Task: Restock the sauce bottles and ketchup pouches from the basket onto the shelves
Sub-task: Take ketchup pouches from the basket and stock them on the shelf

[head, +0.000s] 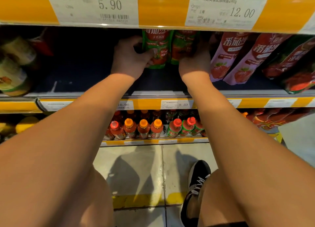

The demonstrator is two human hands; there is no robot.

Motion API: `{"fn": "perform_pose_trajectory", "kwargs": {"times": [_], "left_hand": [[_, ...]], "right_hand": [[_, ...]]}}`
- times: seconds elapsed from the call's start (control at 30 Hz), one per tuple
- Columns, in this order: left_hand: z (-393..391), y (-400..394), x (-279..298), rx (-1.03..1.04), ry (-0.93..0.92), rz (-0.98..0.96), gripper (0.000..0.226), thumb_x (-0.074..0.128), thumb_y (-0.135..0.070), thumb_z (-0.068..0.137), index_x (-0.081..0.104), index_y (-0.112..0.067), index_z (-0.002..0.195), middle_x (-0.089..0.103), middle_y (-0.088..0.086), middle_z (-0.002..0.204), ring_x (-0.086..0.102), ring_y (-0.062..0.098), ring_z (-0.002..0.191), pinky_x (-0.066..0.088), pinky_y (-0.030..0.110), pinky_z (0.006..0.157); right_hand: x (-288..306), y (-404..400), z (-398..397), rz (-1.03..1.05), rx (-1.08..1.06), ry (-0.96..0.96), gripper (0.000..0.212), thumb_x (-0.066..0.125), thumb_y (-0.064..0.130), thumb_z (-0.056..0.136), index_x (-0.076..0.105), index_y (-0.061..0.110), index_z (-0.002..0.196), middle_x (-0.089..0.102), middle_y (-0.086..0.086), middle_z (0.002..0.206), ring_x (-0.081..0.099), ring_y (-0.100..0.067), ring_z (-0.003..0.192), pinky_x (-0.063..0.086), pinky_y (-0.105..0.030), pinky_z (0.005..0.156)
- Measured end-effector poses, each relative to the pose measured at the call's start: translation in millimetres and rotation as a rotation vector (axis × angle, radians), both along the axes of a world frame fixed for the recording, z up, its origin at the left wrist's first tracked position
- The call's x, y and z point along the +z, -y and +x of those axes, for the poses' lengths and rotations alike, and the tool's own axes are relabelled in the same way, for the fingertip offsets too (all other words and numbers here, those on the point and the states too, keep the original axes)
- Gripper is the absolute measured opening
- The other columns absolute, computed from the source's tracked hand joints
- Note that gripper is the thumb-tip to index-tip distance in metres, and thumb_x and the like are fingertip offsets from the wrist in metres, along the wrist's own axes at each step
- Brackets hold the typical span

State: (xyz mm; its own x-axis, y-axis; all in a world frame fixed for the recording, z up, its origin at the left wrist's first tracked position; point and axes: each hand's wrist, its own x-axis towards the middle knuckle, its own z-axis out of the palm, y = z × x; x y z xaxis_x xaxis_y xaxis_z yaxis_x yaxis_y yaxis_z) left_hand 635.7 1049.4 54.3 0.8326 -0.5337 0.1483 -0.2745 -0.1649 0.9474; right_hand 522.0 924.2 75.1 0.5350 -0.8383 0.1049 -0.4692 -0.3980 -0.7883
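Both my arms reach into the middle shelf [81,83], under the yellow price strip [160,8] with its 5.90 and 12.00 tags. My left hand [129,59] grips the left green ketchup pouch [157,44] — thumb pressed across its front, the other fingers curled round its left edge. The pouch stands upright, its top hidden behind the price strip. My right hand [196,61] is set against the second green pouch [183,45], which stands touching the first on its right; my fingers go round its far side and into shadow, so I cannot tell whether they clamp it or only rest on it.

Just to the right of that hand, pink ketchup pouches [226,56] lean in a row, and dark red-and-green ones [296,63] lie beyond them. At the shelf's left end stand a few pale jars [15,64], blurred. The stretch of shelf between the jars and my left hand is dark.

On the shelf below — between my forearms — sauce bottles [144,127] stand in a row, some with orange caps, some with red. Down on the tiled floor [144,167] I see my black shoe [196,184].
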Motion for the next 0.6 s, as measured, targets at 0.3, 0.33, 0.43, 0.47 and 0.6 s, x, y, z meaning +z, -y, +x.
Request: {"fn": "perform_pose_trajectory", "kwargs": {"times": [0.3, 0.33, 0.43, 0.47, 0.6], "left_hand": [[14, 20, -6, 0.018, 0.020, -0.031, 0.031, 0.078, -0.023, 0.091, 0.069, -0.016, 0.119, 0.076, 0.000, 0.100, 0.077, 0.012, 0.074, 0.062, 0.027, 0.066], [15, 22, -7, 0.019, 0.031, -0.032, 0.030, 0.078, -0.023, 0.091, 0.069, -0.017, 0.118, 0.076, 0.000, 0.100, 0.077, 0.012, 0.073, 0.063, 0.028, 0.066], [16, 26, -8, 0.028, 0.043, -0.050, 0.025, 0.078, -0.021, 0.090, 0.070, -0.019, 0.114, 0.076, -0.002, 0.101, 0.077, 0.011, 0.074, 0.063, 0.028, 0.067], [16, 27, -8, 0.030, 0.035, -0.057, 0.024, 0.078, -0.020, 0.090, 0.069, -0.020, 0.113, 0.076, -0.002, 0.102, 0.077, 0.011, 0.075, 0.063, 0.029, 0.067], [19, 33, -13, 0.044, 0.032, -0.066, 0.026, 0.079, -0.020, 0.088, 0.070, -0.021, 0.113, 0.075, -0.001, 0.105, 0.077, 0.011, 0.076, 0.064, 0.032, 0.068]], "right_hand": [[5, 5, 5, -0.062, 0.004, -0.081, 0.061, 0.051, 0.009, 0.097, 0.032, 0.010, 0.155, 0.043, -0.011, 0.156, 0.043, -0.027, 0.142, 0.033, -0.033, 0.118], [6, 5, 6, -0.072, 0.005, -0.091, 0.061, 0.051, 0.008, 0.097, 0.031, 0.008, 0.155, 0.042, -0.011, 0.157, 0.041, -0.027, 0.143, 0.031, -0.031, 0.119], [8, 4, 6, -0.078, 0.012, -0.109, 0.059, 0.050, 0.006, 0.098, 0.032, 0.005, 0.154, 0.040, -0.013, 0.158, 0.040, -0.027, 0.144, 0.028, -0.030, 0.120], [9, 3, 6, -0.081, 0.014, -0.120, 0.057, 0.050, 0.006, 0.098, 0.034, 0.005, 0.153, 0.042, -0.014, 0.156, 0.041, -0.028, 0.143, 0.029, -0.029, 0.119], [12, 1, 5, -0.096, 0.013, -0.132, 0.052, 0.050, 0.006, 0.098, 0.038, 0.004, 0.149, 0.045, -0.014, 0.153, 0.044, -0.027, 0.140, 0.028, -0.024, 0.112]]}}
